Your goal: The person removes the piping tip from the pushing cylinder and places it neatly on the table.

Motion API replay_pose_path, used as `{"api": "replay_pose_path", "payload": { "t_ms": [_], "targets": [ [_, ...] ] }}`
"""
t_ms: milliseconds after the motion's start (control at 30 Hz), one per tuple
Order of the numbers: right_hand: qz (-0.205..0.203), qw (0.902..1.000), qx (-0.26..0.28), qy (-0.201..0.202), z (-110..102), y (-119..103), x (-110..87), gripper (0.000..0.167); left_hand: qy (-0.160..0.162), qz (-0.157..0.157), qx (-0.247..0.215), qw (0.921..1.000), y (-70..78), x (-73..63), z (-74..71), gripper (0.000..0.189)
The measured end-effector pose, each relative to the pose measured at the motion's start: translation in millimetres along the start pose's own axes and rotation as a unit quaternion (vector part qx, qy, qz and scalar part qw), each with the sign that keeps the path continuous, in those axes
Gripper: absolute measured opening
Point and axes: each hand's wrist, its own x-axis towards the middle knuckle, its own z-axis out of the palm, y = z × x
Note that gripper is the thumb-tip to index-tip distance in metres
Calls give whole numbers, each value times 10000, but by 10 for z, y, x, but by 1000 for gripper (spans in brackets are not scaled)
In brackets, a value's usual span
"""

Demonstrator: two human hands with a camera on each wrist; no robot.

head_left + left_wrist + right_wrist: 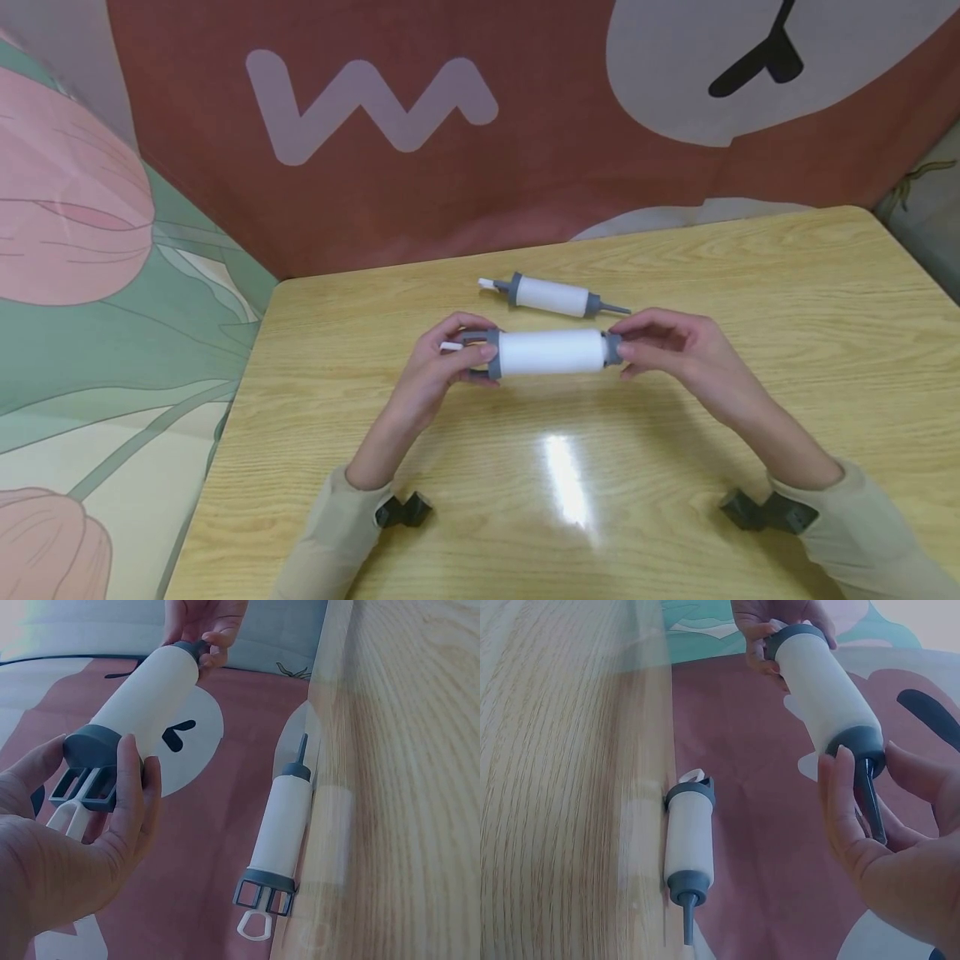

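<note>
A large white syringe (555, 352) with grey end caps lies level in the air between both hands. My left hand (453, 354) grips the grey collar at its handle end, thumb on the near side. From that end a white pull loop (69, 817) sticks out towards the palm. The fingers and thumb of my right hand (682, 346) hold the grey cap at the other end. In the right wrist view a thin grey nozzle (868, 796) points in among the right fingers. Just beyond, a second syringe (553, 295) of the same kind lies on the table.
The wood-grain table (315, 442) reaches under both arms. A red patterned cloth (420, 208) hangs behind its far edge, and a floral cloth (75, 350) is on the left. Dark wrist mounts (405, 510) sit at both sleeve cuffs.
</note>
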Motion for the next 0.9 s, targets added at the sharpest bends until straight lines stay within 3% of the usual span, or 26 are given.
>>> {"api": "replay_pose_path", "payload": {
  "t_ms": [267,667,900],
  "targets": [
    [73,9997,-147,-171,0,1,2,20,-3,-3,-15,10000,-10,-1,4,33],
    [164,9996,-230,-15,1,0,5,24,-14,-42,-9,10000,-3,-7,14,34],
    [16,9999,-122,81,-13,-18,-7,22,-6,-27,-34,10000,-6,-1,10,35]
  ]
}}
